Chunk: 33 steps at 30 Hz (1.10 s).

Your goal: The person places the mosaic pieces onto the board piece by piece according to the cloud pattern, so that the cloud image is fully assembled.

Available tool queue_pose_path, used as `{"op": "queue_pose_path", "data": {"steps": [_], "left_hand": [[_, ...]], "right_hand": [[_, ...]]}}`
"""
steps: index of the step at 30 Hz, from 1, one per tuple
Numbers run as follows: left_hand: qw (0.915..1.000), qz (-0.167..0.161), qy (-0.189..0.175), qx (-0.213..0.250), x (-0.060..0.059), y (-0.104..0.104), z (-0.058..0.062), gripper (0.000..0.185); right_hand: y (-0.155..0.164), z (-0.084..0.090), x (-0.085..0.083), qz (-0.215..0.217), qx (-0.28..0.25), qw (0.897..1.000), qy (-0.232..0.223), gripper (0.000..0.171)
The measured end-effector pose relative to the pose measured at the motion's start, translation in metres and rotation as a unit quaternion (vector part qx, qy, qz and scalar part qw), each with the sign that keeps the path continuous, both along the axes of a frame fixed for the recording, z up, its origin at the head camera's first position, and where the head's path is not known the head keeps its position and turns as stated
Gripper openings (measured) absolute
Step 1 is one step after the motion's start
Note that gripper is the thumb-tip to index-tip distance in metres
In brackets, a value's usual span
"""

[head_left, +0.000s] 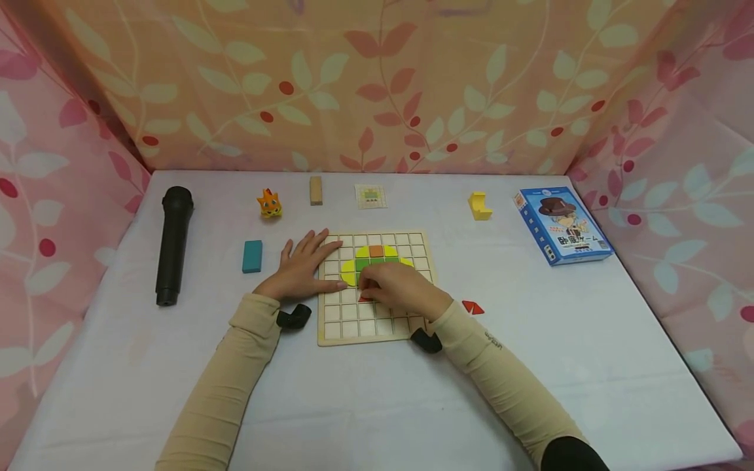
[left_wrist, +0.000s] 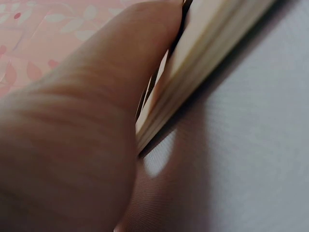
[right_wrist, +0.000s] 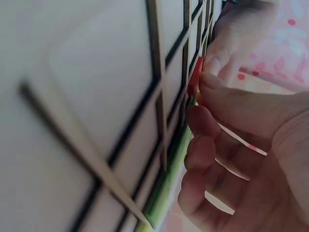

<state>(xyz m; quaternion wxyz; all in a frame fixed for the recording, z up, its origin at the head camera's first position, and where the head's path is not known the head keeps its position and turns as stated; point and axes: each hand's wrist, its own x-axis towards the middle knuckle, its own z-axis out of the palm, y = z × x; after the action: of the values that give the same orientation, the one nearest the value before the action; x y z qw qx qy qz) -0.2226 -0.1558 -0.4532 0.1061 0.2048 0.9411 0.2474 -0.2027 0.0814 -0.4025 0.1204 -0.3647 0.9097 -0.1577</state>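
A wooden grid board lies flat on the table, with yellow, green and orange pieces set in its upper squares. Fingers spread, my left hand rests on the board's left edge, its thumb reaching in toward a yellow piece. My right hand is over the middle of the board and pinches a red triangle piece between thumb and index finger, just under the green row. It partly covers the coloured pieces. To the right of the board lie red triangles on the cloth.
Behind the board are a small pattern card, a wooden block, an orange toy figure and a yellow piece. A teal block and black microphone lie left. A blue game box sits right.
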Motion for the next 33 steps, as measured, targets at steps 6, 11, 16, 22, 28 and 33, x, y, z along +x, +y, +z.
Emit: {"op": "queue_pose_path", "data": {"steps": [6, 11, 16, 22, 28, 33], "left_hand": [[1.0000, 0.001, -0.006, 0.002, 0.000, 0.001, 0.000, 0.091], [1.0000, 0.002, -0.003, 0.004, 0.001, 0.001, -0.001, 0.090], [1.0000, 0.003, -0.002, 0.001, 0.001, 0.001, -0.001, 0.090], [1.0000, 0.002, 0.001, -0.004, -0.001, -0.001, -0.003, 0.091], [1.0000, 0.002, 0.001, 0.000, -0.001, -0.001, -0.004, 0.091], [1.0000, 0.005, -0.001, -0.003, 0.000, 0.001, -0.003, 0.090]], "right_hand": [[0.031, 0.019, 0.000, -0.052, 0.019, 0.997, 0.058, 0.013], [0.075, 0.034, 0.002, -0.114, 0.073, 0.990, 0.023, 0.023], [0.115, 0.035, 0.009, -0.175, 0.126, 0.974, -0.073, 0.033], [0.146, 0.019, 0.018, -0.181, 0.123, 0.970, -0.107, 0.033], [0.153, 0.008, 0.025, -0.160, 0.087, 0.981, -0.065, 0.020], [0.153, 0.005, 0.026, -0.150, 0.083, 0.984, -0.046, 0.012]]}}
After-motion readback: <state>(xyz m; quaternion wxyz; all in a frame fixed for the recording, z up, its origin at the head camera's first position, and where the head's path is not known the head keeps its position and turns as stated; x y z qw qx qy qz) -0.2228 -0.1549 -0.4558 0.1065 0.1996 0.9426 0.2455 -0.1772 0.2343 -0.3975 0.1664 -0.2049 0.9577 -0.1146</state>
